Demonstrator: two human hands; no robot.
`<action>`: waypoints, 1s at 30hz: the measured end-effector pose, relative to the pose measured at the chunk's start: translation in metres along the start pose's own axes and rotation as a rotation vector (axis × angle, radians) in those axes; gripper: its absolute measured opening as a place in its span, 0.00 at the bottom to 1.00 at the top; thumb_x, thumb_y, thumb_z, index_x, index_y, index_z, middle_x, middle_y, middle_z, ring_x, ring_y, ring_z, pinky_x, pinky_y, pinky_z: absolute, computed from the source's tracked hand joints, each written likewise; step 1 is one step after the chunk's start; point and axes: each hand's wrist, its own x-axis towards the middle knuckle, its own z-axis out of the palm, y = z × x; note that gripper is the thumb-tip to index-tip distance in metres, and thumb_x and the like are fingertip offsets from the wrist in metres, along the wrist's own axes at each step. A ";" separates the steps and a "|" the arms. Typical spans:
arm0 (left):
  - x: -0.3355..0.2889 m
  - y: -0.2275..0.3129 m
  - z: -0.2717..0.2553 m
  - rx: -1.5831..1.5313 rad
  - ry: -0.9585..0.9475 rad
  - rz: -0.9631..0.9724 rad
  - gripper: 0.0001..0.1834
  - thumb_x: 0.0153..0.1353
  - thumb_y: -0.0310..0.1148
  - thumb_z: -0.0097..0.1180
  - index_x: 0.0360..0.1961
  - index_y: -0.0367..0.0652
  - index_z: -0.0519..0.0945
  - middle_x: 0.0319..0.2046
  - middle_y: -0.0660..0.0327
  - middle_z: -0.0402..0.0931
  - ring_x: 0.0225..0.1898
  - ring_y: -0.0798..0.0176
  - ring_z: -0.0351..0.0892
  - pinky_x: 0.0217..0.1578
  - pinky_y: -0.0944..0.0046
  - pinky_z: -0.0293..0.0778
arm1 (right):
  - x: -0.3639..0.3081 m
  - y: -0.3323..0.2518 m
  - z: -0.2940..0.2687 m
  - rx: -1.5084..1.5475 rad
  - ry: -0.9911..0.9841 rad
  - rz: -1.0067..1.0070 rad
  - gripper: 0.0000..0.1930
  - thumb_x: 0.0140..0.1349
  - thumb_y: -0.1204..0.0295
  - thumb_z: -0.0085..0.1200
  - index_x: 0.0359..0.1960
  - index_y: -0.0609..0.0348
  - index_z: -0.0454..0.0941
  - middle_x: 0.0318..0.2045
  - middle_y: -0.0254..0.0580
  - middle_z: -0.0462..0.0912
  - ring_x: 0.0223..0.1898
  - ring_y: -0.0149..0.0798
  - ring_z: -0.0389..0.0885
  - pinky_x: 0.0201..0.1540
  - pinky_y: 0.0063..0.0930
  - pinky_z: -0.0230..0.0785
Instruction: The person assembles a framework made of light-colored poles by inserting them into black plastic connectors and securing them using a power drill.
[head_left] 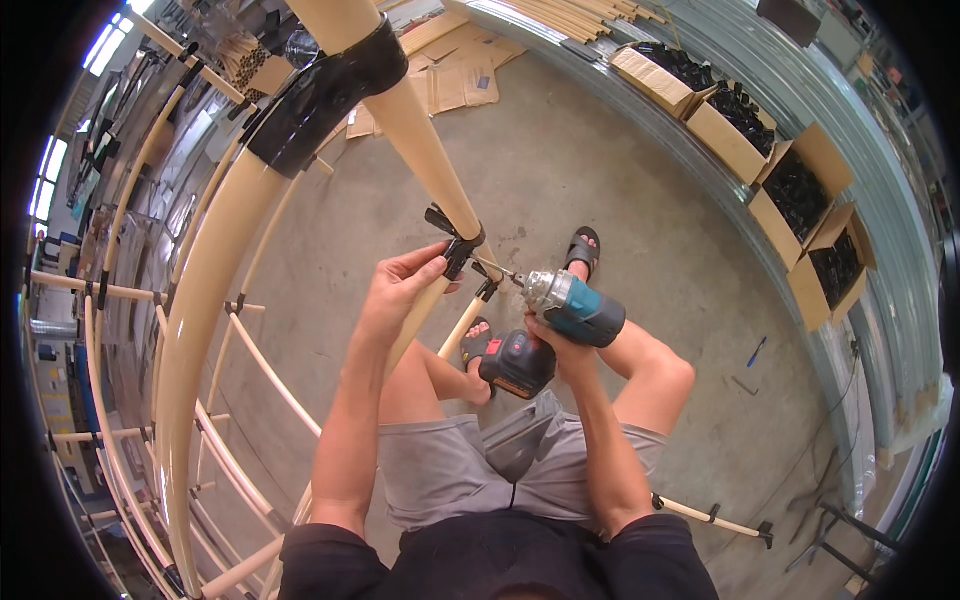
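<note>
My left hand (398, 290) grips a cream-coloured tube (425, 150) just below a black clamp bracket (455, 240). My right hand (552, 340) holds a teal and grey cordless drill (570, 305) with a black and red battery (516, 363). The drill's bit points left and its tip touches the clamp. I am squatting, with grey shorts and sandalled feet below the tube.
A curved frame of cream tubes (185, 330) with black joints fills the left side. Open cardboard boxes of black parts (800, 195) line the right wall. Flattened cardboard (455, 75) lies on the concrete floor behind. A loose tube (710, 515) lies at lower right.
</note>
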 end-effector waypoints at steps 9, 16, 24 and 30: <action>0.001 -0.002 0.001 -0.020 -0.015 0.001 0.20 0.67 0.28 0.57 0.57 0.29 0.77 0.44 0.52 0.83 0.42 0.62 0.85 0.48 0.61 0.81 | 0.010 0.014 -0.028 -0.532 -0.084 -0.293 0.12 0.63 0.67 0.63 0.45 0.57 0.81 0.36 0.32 0.82 0.40 0.31 0.80 0.46 0.28 0.71; -0.002 -0.002 -0.003 -0.003 -0.023 -0.023 0.21 0.66 0.30 0.59 0.57 0.29 0.77 0.45 0.54 0.83 0.42 0.65 0.84 0.48 0.64 0.80 | 0.001 0.009 -0.008 -0.437 -0.033 -0.035 0.09 0.65 0.67 0.60 0.41 0.58 0.79 0.28 0.30 0.78 0.31 0.26 0.75 0.37 0.23 0.67; -0.004 0.002 -0.002 -0.051 -0.020 -0.043 0.20 0.66 0.29 0.59 0.57 0.30 0.77 0.45 0.56 0.83 0.42 0.68 0.83 0.48 0.66 0.80 | 0.001 0.012 -0.005 -0.269 -0.058 0.009 0.05 0.66 0.71 0.57 0.39 0.59 0.77 0.25 0.30 0.76 0.28 0.27 0.73 0.33 0.22 0.64; -0.003 0.000 -0.001 -0.054 -0.020 -0.037 0.20 0.66 0.27 0.58 0.57 0.31 0.77 0.45 0.57 0.83 0.42 0.70 0.83 0.48 0.67 0.81 | -0.001 0.014 -0.006 -0.210 -0.046 -0.009 0.05 0.66 0.74 0.56 0.39 0.61 0.76 0.24 0.32 0.75 0.26 0.29 0.73 0.32 0.22 0.64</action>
